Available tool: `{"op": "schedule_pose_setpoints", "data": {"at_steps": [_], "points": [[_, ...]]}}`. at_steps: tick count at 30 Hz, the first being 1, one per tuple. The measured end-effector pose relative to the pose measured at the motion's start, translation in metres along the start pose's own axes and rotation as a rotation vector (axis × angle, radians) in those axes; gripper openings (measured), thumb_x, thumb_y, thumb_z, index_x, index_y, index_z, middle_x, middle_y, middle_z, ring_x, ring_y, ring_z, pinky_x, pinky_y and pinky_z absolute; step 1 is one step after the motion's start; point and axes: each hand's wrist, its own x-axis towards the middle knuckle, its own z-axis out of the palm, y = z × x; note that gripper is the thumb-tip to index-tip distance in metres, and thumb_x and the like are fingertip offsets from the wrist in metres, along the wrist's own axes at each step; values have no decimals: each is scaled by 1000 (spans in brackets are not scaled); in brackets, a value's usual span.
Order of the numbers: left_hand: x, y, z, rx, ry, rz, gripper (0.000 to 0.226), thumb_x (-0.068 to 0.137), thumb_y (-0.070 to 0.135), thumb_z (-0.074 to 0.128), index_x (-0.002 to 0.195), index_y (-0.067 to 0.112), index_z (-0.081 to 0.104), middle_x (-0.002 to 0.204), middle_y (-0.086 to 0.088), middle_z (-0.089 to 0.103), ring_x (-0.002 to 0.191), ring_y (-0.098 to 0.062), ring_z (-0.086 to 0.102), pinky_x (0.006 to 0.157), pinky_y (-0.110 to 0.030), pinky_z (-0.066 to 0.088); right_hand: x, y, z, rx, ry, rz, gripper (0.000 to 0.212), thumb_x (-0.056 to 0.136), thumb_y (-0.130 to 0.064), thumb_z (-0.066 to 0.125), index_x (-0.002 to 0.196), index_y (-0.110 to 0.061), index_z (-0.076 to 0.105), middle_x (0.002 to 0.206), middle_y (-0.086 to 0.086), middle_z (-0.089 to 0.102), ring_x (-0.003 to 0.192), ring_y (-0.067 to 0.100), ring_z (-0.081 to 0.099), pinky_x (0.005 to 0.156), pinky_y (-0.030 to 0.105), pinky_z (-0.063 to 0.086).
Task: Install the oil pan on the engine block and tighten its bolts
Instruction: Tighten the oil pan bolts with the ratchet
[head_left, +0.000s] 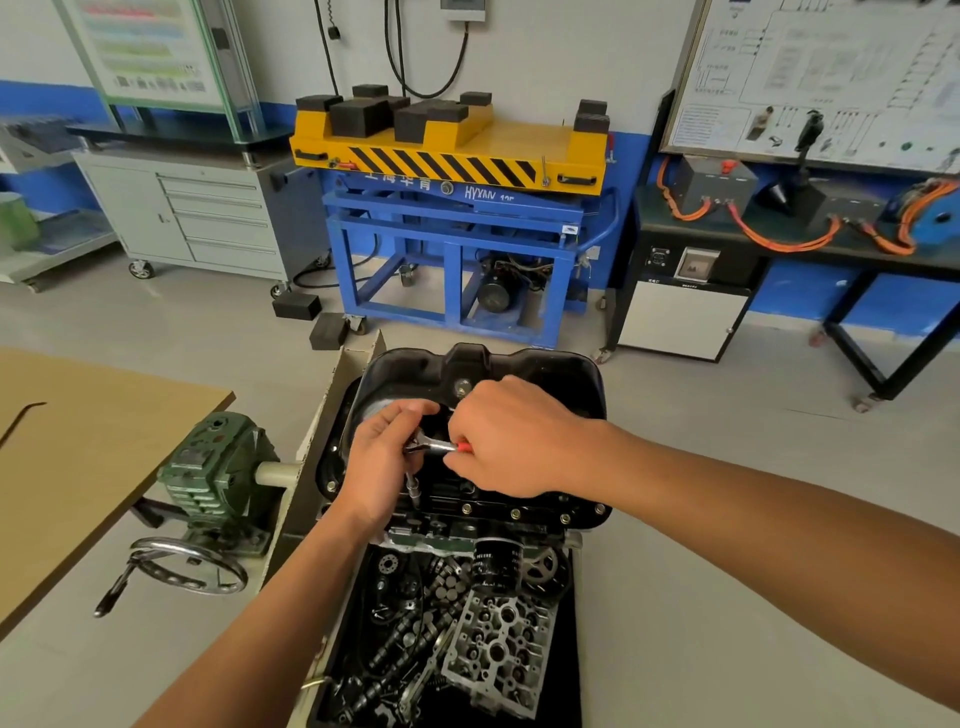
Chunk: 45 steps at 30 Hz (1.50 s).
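From the head view, the black oil pan (550, 379) sits upturned on top of the engine block (415, 538), its flange lying flat all round, so it looks seated and ready for fastening. A row of bolts (515, 514) already stands in the flange along the pan's near edge, with more at its left edge. Both hands meet over the near-left part of the pan. The right hand (511, 441) has its fingers curled tight round the red handle of a ratchet (439, 446), the place that gives the most leverage for a swing. The left hand (382, 462) curls thumb and fingers about the ratchet's head, likely to press down and keep the tool square. The socket extension (413, 488) drops from that head to the flange near the pan's near-left corner; whether it is seated on a bolt is hidden. The step in hand appears to be tightening, with several bolts yet to visit. Below the block's near edge hangs an oil filter (496, 564), and a parts tray (569, 675) holds a cylinder head (498, 644). Left of the block is the stand's green gearbox (218, 467) with its handwheel (187, 564).
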Motion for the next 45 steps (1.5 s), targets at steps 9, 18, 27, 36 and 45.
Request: {"op": "schedule_pose_setpoints", "data": {"at_steps": [9, 18, 27, 36, 45], "points": [[-5, 4, 16, -93, 58, -1, 32, 99, 13, 53, 83, 20, 80, 87, -13, 62, 85, -27, 53, 76, -30, 45, 2, -33, 26, 203, 72, -16, 51, 91, -43, 62, 47, -27, 39, 51, -8, 39, 51, 8, 40, 61, 36, 47], [-6, 3, 2, -47, 67, -20, 31, 89, 31, 51, 97, 19, 79, 108, -6, 70, 98, -24, 62, 88, -41, 46, 5, -10, 9, 195, -103, 73, 28, 86, -48, 68, 73, -23, 74, 60, -9, 61, 61, 5, 53, 58, 29, 44], [-7, -1, -2, 22, -63, -35, 41, 95, 38, 44, 115, 20, 74, 72, 7, 64, 61, -7, 56, 56, -16, 40, 11, -3, 4, -132, 68, 96, 40, 95, -19, 59, 66, -24, 31, 67, -4, 32, 55, 17, 34, 49, 32, 26], [-7, 2, -1, -7, -175, 33, 37, 96, 57, 43, 74, 32, 61, 55, 5, 22, 49, -12, 17, 50, -27, 18, 39, -2, 2, -95, 21, 26, 29, 81, -3, 66, 102, -20, 57, 91, 1, 47, 79, 27, 53, 57, 36, 35], [-10, 10, -4, 10, -195, 12, 38, 97, 44, 39, 74, 22, 60, 53, -10, 17, 50, -17, 12, 56, -39, 9, 61, 3, 3, -23, -89, -103, 64, 86, 3, 55, 141, -28, 49, 113, -4, 52, 94, 13, 41, 56, 25, 26]]}}
